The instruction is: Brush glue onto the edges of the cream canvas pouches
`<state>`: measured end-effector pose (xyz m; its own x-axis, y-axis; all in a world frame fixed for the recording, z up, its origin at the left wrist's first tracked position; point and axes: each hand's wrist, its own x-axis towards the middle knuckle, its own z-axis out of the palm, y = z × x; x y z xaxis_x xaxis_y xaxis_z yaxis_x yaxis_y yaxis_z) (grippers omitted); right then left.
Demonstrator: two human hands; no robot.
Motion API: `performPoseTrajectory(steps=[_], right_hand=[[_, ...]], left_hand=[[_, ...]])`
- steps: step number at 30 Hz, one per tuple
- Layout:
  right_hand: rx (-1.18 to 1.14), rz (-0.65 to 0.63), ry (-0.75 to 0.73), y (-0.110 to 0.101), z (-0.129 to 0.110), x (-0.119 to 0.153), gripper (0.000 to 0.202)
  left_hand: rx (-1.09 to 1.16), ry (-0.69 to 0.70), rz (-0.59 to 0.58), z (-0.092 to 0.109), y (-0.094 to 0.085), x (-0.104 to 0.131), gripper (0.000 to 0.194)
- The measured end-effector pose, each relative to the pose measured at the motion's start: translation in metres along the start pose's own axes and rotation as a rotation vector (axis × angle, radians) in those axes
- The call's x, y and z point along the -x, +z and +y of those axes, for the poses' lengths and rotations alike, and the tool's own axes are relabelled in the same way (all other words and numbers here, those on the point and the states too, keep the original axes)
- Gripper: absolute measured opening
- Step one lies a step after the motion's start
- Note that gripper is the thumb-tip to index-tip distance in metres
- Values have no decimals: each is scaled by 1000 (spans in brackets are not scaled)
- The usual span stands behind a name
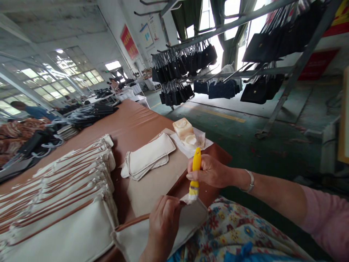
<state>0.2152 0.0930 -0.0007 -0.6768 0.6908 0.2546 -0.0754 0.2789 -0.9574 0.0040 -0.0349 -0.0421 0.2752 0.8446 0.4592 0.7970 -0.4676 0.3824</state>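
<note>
My right hand (209, 171) grips a yellow-handled brush (195, 174) upright, bristles down on the folded edge of a white fabric bag piece (188, 218) with a brown trim strip. My left hand (163, 218) pinches that same edge flat against the brown table (131, 123). A silver bracelet circles my right wrist. Just beyond the brush lies a small stack of white fabric pieces (148, 156) on a sheet of tan paper (158, 182).
A long overlapping row of white bag panels with brown trim (62, 189) fills the table's left. A block of pale wax or glue on white paper (187, 133) sits at the table corner. Racks of dark handbags (185, 69) stand across the green floor. Other people work far left.
</note>
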Motion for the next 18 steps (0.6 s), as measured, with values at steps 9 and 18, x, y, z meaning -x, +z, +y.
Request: performPoseTrajectory(steps=[9,18], right_hand=[[55,32,-79,4,-12,3,25],[94,97,-29,10,0,10,24]], left_hand=[[-91,80,8,1,-3,0,17],[-21,-34,16,-6,7,10,14]])
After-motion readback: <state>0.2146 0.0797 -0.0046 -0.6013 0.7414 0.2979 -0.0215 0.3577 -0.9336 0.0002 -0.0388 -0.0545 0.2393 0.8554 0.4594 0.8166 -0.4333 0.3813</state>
